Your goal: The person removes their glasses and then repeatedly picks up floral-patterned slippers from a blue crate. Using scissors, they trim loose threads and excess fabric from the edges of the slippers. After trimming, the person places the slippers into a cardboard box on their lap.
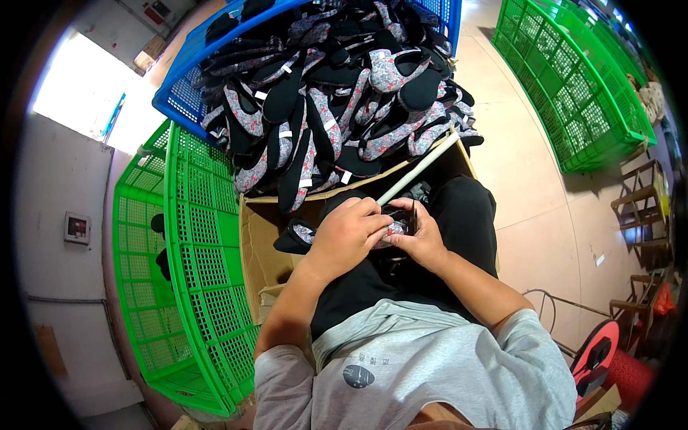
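Observation:
Over my lap, both hands grip a black cloth shoe (290, 240) with a floral lining. Its rounded black end sticks out on the left, below my wrist. My left hand (347, 233) is closed on the shoe from above, fingers bent. My right hand (423, 236) pinches its other end, thumb on the floral lining and fingers behind the black edge. A pale rod (419, 168) slants from behind my hands up to the right, across the edge of an open cardboard box (269, 229). My fingers hide much of the shoe's middle.
Ahead, a large heap of black and floral shoes (330, 107) spills from a blue crate (175, 97) above the box. Green crates (193, 236) stand at left, another green crate (566, 93) at far right. Wooden stools (638, 201) and a red-black round object (596, 351) lie right.

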`<state>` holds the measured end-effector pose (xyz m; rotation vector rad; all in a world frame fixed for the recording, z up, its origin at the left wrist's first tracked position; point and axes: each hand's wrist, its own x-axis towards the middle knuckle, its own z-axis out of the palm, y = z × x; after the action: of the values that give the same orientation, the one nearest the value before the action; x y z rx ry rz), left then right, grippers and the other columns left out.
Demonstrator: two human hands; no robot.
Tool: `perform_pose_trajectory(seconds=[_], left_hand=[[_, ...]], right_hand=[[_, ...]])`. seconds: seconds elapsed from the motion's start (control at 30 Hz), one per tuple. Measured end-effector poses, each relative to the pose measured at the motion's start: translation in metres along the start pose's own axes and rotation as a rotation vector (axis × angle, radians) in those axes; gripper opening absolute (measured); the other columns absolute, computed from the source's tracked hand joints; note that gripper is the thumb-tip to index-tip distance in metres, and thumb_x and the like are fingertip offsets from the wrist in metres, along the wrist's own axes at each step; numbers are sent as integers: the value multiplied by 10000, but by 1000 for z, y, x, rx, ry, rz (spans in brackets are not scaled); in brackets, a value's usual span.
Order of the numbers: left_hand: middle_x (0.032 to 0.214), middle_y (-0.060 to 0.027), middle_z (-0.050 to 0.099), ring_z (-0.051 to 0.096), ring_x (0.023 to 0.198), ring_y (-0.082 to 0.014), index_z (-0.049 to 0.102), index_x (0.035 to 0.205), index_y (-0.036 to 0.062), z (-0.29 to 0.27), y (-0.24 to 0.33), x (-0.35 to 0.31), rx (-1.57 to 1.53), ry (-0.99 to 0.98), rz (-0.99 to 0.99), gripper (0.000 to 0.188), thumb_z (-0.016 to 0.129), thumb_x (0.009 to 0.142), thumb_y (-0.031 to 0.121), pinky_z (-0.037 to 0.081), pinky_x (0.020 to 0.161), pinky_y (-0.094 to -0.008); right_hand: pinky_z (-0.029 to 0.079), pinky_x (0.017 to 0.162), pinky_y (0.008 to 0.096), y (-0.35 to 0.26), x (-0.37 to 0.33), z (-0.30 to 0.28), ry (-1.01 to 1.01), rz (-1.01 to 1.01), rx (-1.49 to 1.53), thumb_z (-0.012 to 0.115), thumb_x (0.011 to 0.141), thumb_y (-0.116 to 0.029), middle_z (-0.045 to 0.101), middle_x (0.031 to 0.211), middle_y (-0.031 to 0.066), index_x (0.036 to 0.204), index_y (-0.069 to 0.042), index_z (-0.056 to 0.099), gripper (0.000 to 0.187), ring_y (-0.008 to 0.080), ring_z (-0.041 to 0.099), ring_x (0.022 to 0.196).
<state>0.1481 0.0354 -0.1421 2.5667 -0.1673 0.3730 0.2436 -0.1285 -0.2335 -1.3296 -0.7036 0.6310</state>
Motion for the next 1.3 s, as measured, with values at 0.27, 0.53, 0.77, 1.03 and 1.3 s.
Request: perform_pose_trajectory(seconds=[0.27, 0.53, 0.77, 1.03, 1.3], left_hand=[[857, -74, 596, 589, 812, -281, 673, 868, 51, 17, 1, -1, 114, 180, 51, 118, 708, 756, 71, 486, 699, -387], [870, -120, 571, 576, 817, -344, 568, 900, 42, 24, 8, -5, 111, 294, -158, 95, 628, 826, 38, 467, 690, -431], [868, -136, 584, 585, 765, -358, 557, 925, 29, 34, 2, -8, 131, 409, -148, 110, 629, 841, 35, 474, 660, -430], [851, -132, 597, 600, 745, -346, 563, 915, 23, 29, -1, -3, 117, 394, -69, 111, 635, 831, 16, 480, 635, -411], [846, -125, 597, 606, 747, -334, 586, 930, 20, 26, -8, 3, -17, 264, 34, 116, 632, 824, 26, 478, 629, -398]], right_hand=[[494, 883, 271, 6, 4, -1, -18, 103, 119, 777, 775, -32, 554, 1176, 70, 1299, -19, 489, 598, 117, 569, 1012], [471, 941, 284, 4, 4, -4, -136, 127, 232, 806, 768, -22, 552, 1199, 47, 1300, -28, 489, 619, 120, 559, 1064], [468, 929, 302, 2, 6, -16, -182, 74, 170, 516, 1018, -263, 590, 1187, 110, 1389, -28, 361, 465, 148, 574, 1043], [419, 790, 240, -8, 6, -26, -224, 150, 13, 457, 1040, -335, 615, 1127, 45, 1319, -41, 492, 406, 89, 507, 896], [461, 956, 312, 3, 8, -30, -304, 15, -59, 595, 977, -196, 649, 1197, 110, 1304, -2, 576, 381, 170, 595, 1083]])
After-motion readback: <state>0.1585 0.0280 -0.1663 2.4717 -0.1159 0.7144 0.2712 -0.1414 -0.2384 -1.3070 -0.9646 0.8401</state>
